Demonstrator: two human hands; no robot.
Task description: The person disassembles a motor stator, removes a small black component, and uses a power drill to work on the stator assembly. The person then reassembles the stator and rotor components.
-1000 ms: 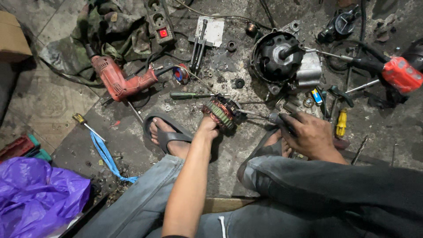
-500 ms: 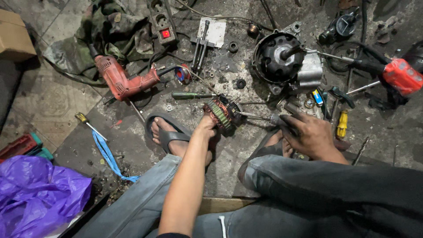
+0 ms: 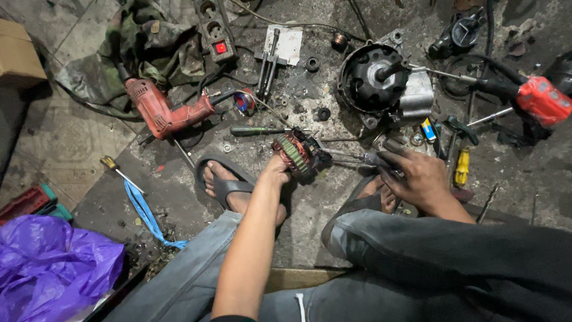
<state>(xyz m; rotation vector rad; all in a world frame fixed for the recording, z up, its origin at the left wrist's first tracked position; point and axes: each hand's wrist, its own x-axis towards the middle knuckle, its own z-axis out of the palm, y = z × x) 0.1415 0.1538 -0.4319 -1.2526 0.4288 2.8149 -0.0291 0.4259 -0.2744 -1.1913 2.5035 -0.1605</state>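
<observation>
Head view: both hands on a copper-wound stator, floor crowded with tools.
Left hand (image 3: 275, 174) fingers clamped on stator (image 3: 300, 154) rim; right hand (image 3: 417, 176) gripping screwdriver (image 3: 357, 157) pointed into it. Red drill (image 3: 164, 110) left, motor housing (image 3: 375, 77) above; bare floor only between feet.

A round copper-wound stator with a dark metal ring (image 3: 300, 154) is gripped at its near edge by the left hand (image 3: 275, 174), just above a foot in a dark rubber sandal (image 3: 225, 183). A thin metal tool with a dark handle (image 3: 364, 158) is held by the right hand (image 3: 417, 176), its tip laid against the stator. Behind them a black round motor housing (image 3: 372, 79) is seen on the grimy concrete floor (image 3: 310, 206), and a red electric drill (image 3: 164, 110) is lying to the left.
</observation>
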